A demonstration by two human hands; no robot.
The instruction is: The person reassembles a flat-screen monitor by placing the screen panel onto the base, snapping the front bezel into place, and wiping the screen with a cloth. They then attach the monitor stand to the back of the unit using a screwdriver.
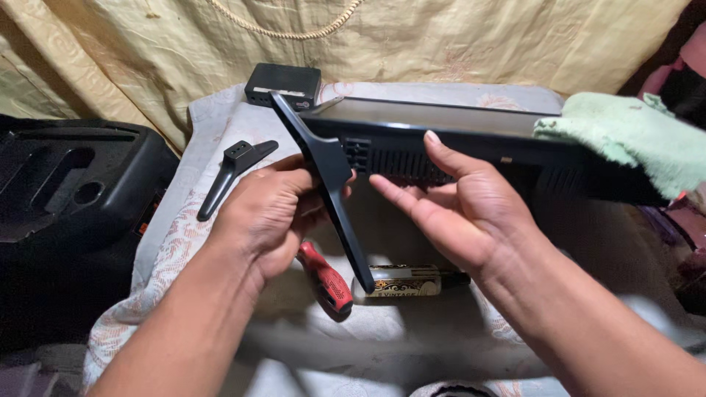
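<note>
Screwdriver (326,281) (red-handled) lies beneath hands (276,209) gripping stand leg (323,165).

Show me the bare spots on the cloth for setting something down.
Free: patterned cloth between the loose stand leg and small black box. Crowded: beneath both hands, where the red-handled screwdriver and bottle lie.

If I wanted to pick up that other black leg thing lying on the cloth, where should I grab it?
Probably at the chunky square end of the spare black stand leg, coming from above. It lies flat on the patterned cloth, left of the left hand. That end is thickest and points up toward the small black box; the long end tapers thin.
</note>
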